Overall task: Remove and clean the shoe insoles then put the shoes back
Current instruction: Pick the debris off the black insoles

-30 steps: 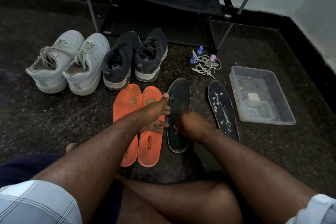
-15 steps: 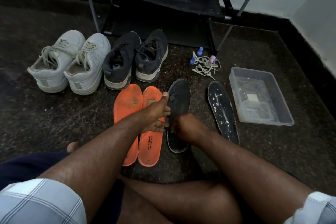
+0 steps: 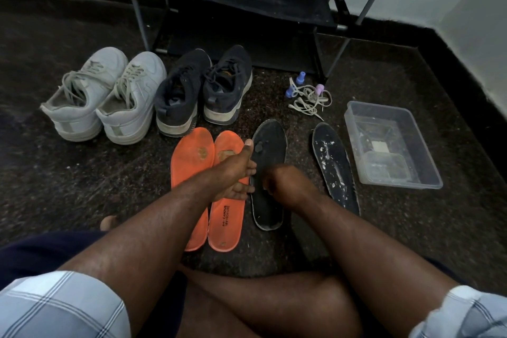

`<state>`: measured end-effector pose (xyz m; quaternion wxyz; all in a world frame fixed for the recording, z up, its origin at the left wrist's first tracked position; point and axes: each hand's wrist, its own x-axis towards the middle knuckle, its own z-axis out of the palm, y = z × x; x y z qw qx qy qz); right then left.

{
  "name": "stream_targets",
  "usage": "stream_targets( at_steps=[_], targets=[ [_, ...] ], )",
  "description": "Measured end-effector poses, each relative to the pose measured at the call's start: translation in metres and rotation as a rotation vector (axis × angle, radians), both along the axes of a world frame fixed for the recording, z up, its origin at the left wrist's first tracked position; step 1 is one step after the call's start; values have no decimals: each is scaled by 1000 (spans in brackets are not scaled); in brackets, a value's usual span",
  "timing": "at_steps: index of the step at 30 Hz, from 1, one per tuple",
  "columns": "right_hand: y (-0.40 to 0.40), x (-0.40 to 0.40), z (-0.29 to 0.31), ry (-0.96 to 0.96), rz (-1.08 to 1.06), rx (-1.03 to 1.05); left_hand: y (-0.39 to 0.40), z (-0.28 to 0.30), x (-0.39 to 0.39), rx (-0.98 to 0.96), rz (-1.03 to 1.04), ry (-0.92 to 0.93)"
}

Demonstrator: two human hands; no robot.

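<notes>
Both hands meet at the black insole point(image 3: 267, 195)'s left edge; finger state unclear.

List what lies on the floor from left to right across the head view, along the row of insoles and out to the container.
Left orange insole → right orange insole → black insole under the hands → speckled black insole → clear plastic container.

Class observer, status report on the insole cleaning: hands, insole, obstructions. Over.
Left hand open, steadying the left black foam insole. Right hand curled, knuckles on it; contents unseen. Nothing obstructing.
</notes>
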<state>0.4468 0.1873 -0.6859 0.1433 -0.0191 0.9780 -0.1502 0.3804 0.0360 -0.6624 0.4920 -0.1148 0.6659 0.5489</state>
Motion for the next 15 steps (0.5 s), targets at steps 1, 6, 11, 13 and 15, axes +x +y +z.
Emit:
stream_targets(
  at_steps=[1, 6, 11, 13, 15],
  targets=[
    [3, -1, 2, 31, -42, -30, 0, 0, 0, 0, -8, 3],
    [20, -4, 8, 117, -201, -167, -2, -1, -3, 23, -34, -23],
    [15, -5, 7, 159, -77, 21, -2, -4, -4, 18, -28, -22],
    [9, -4, 5, 95, -5, 120, -3, -3, -3, 22, -29, -27],
    [2, 0, 4, 3, 79, 203, -3, -3, -3, 29, -31, -29]
  ],
)
